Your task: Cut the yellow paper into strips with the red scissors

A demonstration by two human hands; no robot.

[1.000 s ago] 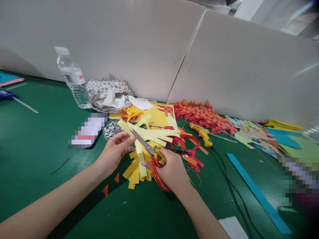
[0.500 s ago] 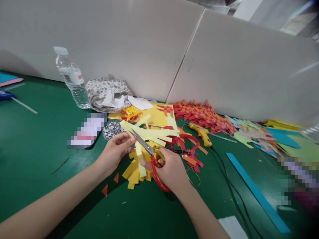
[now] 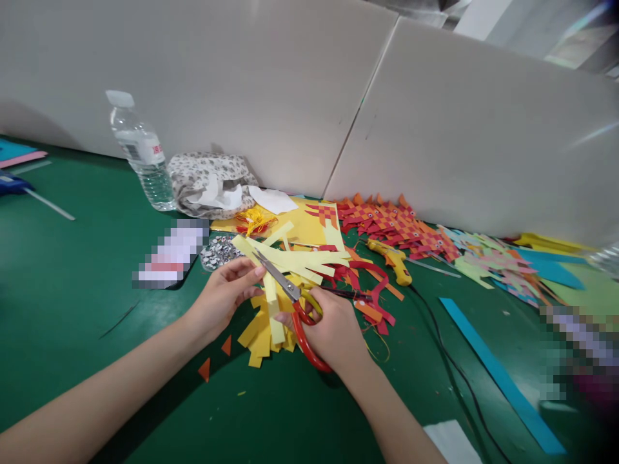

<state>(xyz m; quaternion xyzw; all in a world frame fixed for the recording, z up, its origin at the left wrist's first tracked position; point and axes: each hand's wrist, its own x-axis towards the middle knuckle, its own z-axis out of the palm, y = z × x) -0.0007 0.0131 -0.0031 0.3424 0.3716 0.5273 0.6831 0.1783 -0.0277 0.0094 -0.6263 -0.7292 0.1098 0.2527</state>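
Pale yellow paper strips (image 3: pixel 300 259) fan out in front of me, woven or joined near their left end. My left hand (image 3: pixel 232 290) pinches that end between thumb and fingers. In my right hand (image 3: pixel 333 328) are scissors (image 3: pixel 289 287) with red and yellow handles. Their blades point up and left, lying over the pale strips, with the tips close to my left thumb. The blades look nearly closed. Beneath the strips lies a pile of deeper yellow paper strips (image 3: pixel 261 332) on the green table (image 3: pixel 271 412).
A water bottle (image 3: pixel 142 154) and a patterned cloth pouch (image 3: pixel 207 177) stand by the grey partition. Silvery gems (image 3: pixel 220 251) lie left. A yellow glue gun (image 3: pixel 394 261), its cord, red-orange woven paper fish (image 3: pixel 401 225), and a blue strip (image 3: pixel 498 370) occupy the right. Orange triangles (image 3: pixel 204 370) lie near my left forearm.
Almost nothing differs. The whole view has shifted very slightly to the right; both hands, the scissors and the strips keep the same arrangement.
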